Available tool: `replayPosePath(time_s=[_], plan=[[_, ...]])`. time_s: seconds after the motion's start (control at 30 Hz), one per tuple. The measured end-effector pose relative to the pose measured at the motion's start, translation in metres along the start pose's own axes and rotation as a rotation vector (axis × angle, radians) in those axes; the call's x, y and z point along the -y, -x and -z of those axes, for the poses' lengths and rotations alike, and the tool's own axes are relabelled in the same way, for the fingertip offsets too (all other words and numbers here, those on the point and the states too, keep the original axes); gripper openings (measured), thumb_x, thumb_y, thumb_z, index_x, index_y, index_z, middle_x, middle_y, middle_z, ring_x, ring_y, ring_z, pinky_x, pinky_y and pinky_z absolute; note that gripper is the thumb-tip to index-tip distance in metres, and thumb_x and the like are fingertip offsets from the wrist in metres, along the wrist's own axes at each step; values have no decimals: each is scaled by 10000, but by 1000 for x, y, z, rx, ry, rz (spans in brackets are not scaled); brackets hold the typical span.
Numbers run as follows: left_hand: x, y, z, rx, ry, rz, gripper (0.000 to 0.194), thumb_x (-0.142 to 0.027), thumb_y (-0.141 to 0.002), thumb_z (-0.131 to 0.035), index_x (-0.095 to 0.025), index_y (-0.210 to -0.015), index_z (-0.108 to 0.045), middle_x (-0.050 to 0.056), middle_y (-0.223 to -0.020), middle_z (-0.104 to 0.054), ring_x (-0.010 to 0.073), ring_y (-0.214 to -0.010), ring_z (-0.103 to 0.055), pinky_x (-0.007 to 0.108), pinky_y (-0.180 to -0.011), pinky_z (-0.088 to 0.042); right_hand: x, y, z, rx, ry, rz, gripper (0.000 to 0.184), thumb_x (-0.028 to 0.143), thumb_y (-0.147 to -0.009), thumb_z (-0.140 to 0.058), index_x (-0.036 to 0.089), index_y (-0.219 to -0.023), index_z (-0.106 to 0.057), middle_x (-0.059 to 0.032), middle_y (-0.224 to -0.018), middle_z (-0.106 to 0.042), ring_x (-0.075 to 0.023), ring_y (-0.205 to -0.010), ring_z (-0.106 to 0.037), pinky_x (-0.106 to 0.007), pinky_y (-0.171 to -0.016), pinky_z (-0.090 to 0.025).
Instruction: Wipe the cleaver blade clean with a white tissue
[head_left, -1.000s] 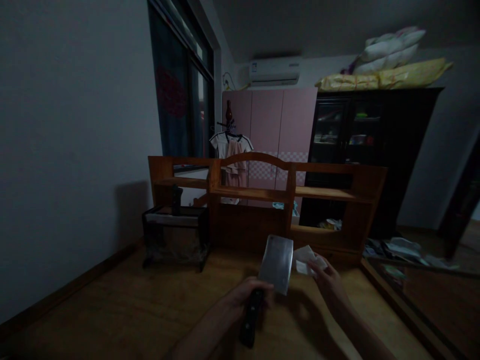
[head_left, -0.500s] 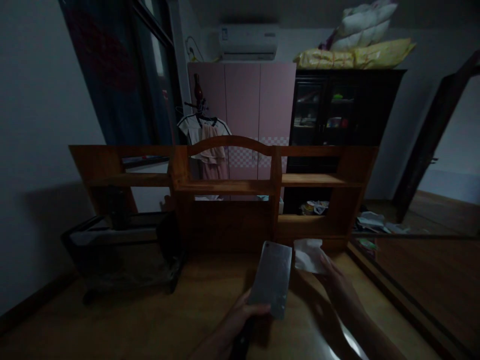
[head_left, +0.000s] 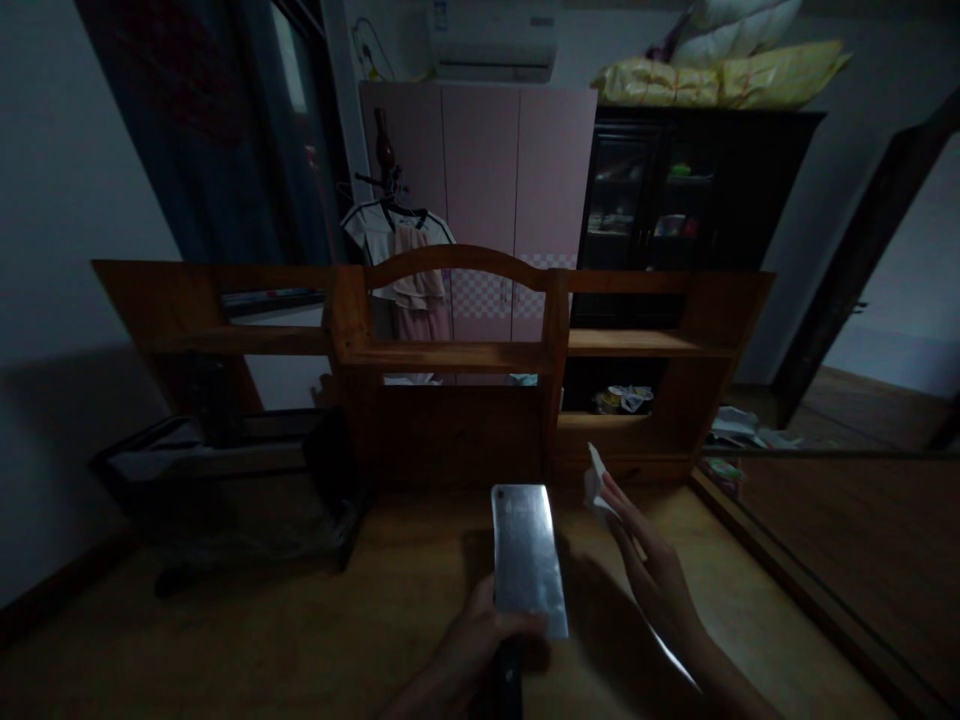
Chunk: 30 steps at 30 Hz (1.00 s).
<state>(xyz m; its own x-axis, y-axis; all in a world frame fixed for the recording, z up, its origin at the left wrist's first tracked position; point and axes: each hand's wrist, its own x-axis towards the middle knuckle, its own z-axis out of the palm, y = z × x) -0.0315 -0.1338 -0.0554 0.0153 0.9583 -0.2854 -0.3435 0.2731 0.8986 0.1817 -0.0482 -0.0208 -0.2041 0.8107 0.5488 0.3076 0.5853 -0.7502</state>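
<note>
Cleaver (head_left: 527, 550) above wooden tabletop (head_left: 405, 600), left hand (head_left: 484, 635) closed round it where blade meets handle; long axis points away from person, toward shelf unit (head_left: 457, 430). Right hand (head_left: 652, 565) pinches white tissue (head_left: 595, 487), right of blade, apart; exact finger hold unclear, dim.

There is one cleaver (head_left: 527, 555), one tissue (head_left: 594, 488) and one bookshelf (head_left: 459, 440).
</note>
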Motion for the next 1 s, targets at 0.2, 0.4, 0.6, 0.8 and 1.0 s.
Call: replayPosePath(time_s=[0.2, 0.4, 0.6, 0.8, 1.0], plan=[[5, -6, 4, 55, 34, -70, 554, -192, -516, -849, -100, -1031, -667, 116, -971, -719, 233, -857, -661, 295, -756, -503, -6, -4, 2, 6, -76, -12, 416, 413, -927, -470, 330, -1329, -536, 29, -1487, -411, -230, -1401, -320, -449, -1174, -209], [4, -7, 5, 80, 76, -64, 599, -151, -505, -848, -97, -1068, -648, 132, -1010, -707, 252, -897, -663, 311, -782, -507, -24, -8, 7, -29, -32, -35, 449, 454, -915, -483, 308, -1338, -530, 7, -1467, -443, -238, -1384, -354, -458, -1169, -221], [4, -9, 3, 49, 28, -66, 644, -115, -475, -847, -93, -1086, -644, 123, -994, -710, 248, -881, -657, 303, -739, -510, -33, -7, 13, -12, -7, -59, 444, 466, -921, -476, 315, -1336, -528, 0, -1500, -389, -247, -1391, -338, -474, -1165, -217], [-1, -9, 1, 108, 8, -88, 669, -118, -463, -845, -86, -1101, -648, 125, -1012, -706, 250, -903, -648, 294, -739, -506, -37, -7, 12, 19, 1, -68, 468, 481, -918, -479, 294, -1346, -519, -25, -1483, -419, -253, -1384, -351, -482, -1161, -220], [-2, -9, 2, 89, -12, -76, 612, -90, -470, -822, -89, -1062, -665, 111, -976, -715, 239, -869, -655, 300, -736, -507, -21, 1, 7, 32, -84, -108, 438, 514, -868, -529, 259, -1202, -655, -65, -1312, -608, -311, -1254, -515, -515, -1095, -337]])
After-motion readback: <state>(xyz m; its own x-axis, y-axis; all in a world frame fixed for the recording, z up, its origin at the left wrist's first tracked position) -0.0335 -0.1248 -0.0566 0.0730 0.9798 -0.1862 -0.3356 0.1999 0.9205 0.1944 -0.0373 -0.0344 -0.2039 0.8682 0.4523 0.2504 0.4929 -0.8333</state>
